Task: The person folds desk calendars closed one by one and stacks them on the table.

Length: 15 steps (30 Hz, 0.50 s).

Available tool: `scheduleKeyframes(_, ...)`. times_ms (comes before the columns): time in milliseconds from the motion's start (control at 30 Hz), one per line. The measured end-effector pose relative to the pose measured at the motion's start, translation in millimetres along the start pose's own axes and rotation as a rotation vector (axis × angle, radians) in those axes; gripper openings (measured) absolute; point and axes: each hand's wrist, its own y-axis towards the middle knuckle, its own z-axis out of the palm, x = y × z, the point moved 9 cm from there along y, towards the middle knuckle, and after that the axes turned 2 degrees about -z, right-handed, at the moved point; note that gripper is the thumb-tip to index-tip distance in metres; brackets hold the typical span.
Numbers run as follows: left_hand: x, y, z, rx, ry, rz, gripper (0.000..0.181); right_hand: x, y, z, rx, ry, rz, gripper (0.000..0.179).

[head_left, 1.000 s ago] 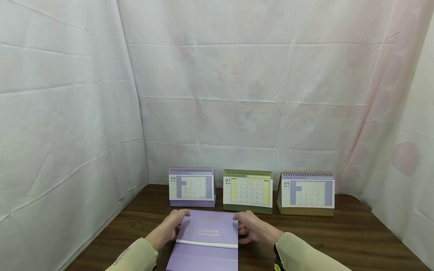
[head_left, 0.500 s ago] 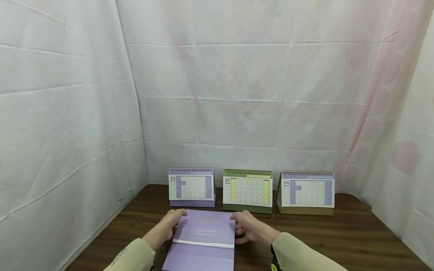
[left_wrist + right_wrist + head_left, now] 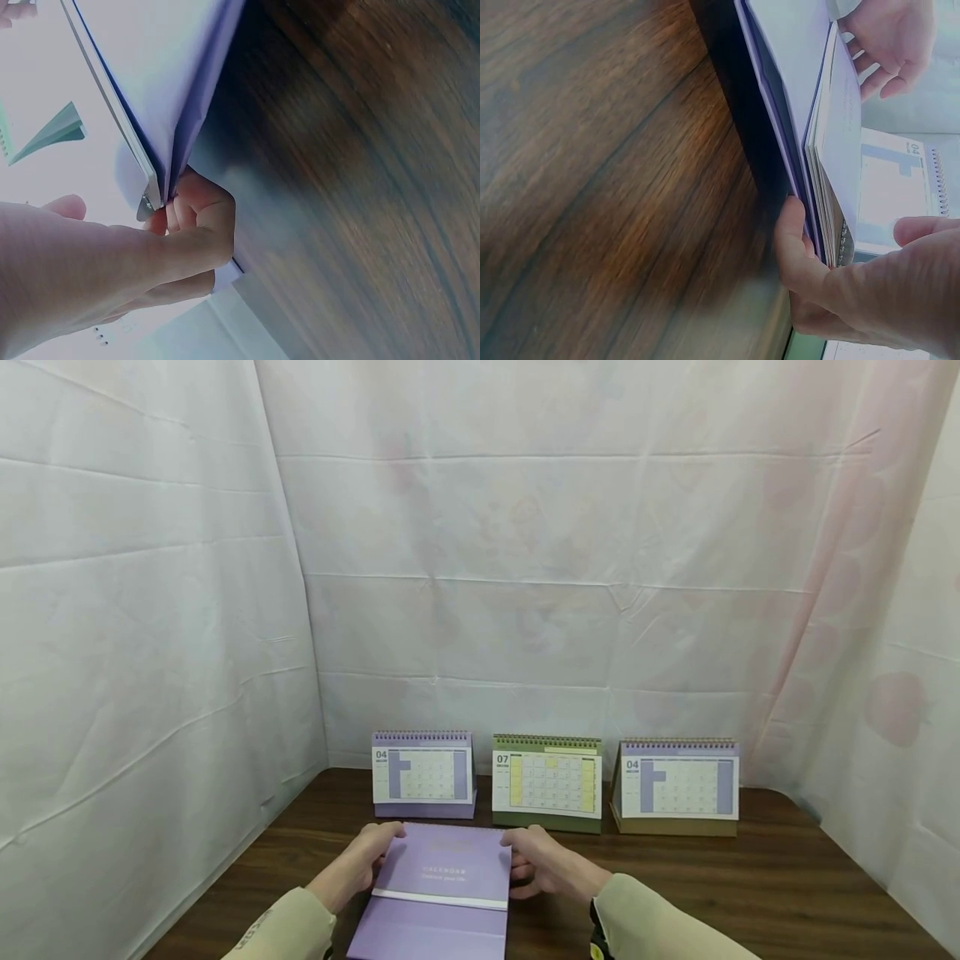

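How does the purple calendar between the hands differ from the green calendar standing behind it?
The held purple calendar shows a cover lettered CALENDAR; the green calendar shows a page marked 07 with yellow columns.
The left hand and right hand grip the held purple calendar, folded nearly flat; the green calendar stands propped on the table, untouched.
Both have coil binding along one edge.

Dark lettering (image 3: 254, 929) marks the beige left sleeve (image 3: 297, 920).
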Motion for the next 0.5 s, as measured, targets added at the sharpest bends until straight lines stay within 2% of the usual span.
scheduleKeyframes(267,-0.1,3.1,-6.9,-0.003,0.013,0.019,0.048,2,0.5,7,0.013,0.004,-0.015,0.056)
scheduleKeyframes(500,-1.4,2.7,-12.2,0.008,0.016,0.017,0.061,4,0.3,13,0.020,0.021,-0.026,0.055)
